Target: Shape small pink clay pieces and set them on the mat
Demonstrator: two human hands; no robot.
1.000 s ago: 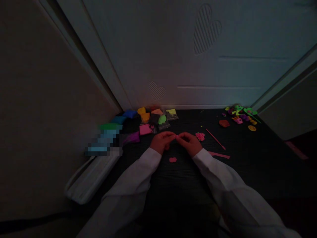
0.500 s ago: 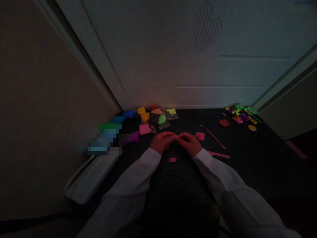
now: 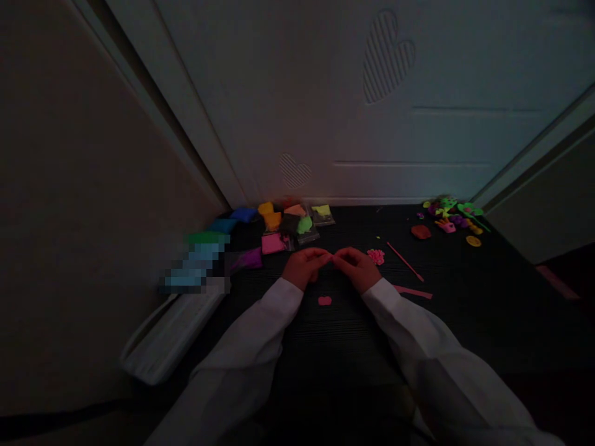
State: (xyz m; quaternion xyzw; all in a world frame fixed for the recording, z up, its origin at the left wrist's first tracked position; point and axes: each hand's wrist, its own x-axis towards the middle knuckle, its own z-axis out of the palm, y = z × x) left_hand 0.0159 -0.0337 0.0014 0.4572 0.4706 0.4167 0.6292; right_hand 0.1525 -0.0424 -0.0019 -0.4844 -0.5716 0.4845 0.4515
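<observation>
The scene is dim. My left hand point(image 3: 304, 266) and my right hand point(image 3: 357, 267) meet fingertip to fingertip over a dark mat point(image 3: 353, 334), both pinched on a tiny pink bit of clay point(image 3: 331, 256). A small pink heart-shaped piece point(image 3: 325, 301) lies on the mat just below the hands. A cluster of small pink clay pieces point(image 3: 375, 255) sits right of my right hand. A thin pink stick tool point(image 3: 404, 261) and a flat pink strip point(image 3: 413, 292) lie further right. Both arms wear white sleeves.
Bags of coloured clay point(image 3: 283, 222) are heaped at the back left by a white door point(image 3: 372, 111). Finished clay figures point(image 3: 450, 217) stand at the back right. A white case point(image 3: 171, 334) lies on the left.
</observation>
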